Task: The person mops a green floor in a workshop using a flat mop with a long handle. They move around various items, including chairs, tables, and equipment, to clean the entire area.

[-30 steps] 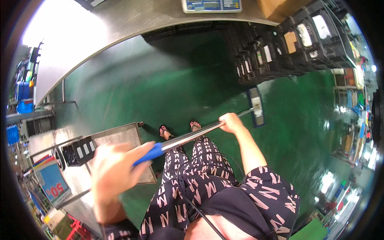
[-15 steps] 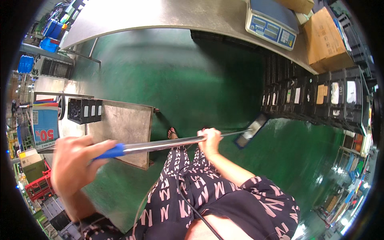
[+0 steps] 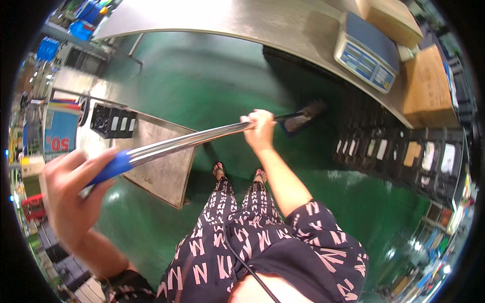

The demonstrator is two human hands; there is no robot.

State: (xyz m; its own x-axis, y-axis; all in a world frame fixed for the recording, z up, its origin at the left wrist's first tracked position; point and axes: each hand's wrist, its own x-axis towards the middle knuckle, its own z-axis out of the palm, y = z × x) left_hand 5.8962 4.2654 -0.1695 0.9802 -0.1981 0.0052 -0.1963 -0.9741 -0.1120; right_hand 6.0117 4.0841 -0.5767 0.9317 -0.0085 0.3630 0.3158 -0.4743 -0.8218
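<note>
A long mop with a shiny metal pole point(image 3: 192, 140) and a blue grip runs across the middle of the view. My left hand point(image 3: 70, 189) grips the blue end at the left, close to the camera. My right hand point(image 3: 260, 130) holds the pole farther down, near the flat mop head point(image 3: 303, 117). The mop head rests on the green floor point(image 3: 202, 81) by the shadow under a steel table point(image 3: 242, 22). My feet in sandals stand just below my right hand.
A low steel table point(image 3: 161, 169) with a black tray of parts stands left of my legs. Stacked black crates point(image 3: 404, 156) line the right side. On the far steel table sit a weighing scale point(image 3: 366, 53) and cardboard boxes point(image 3: 429, 86).
The view has turned, so the far table and scale now lie to the upper right. The mop head has swung toward the table's shadow; both hands keep their grip on the pole.
</note>
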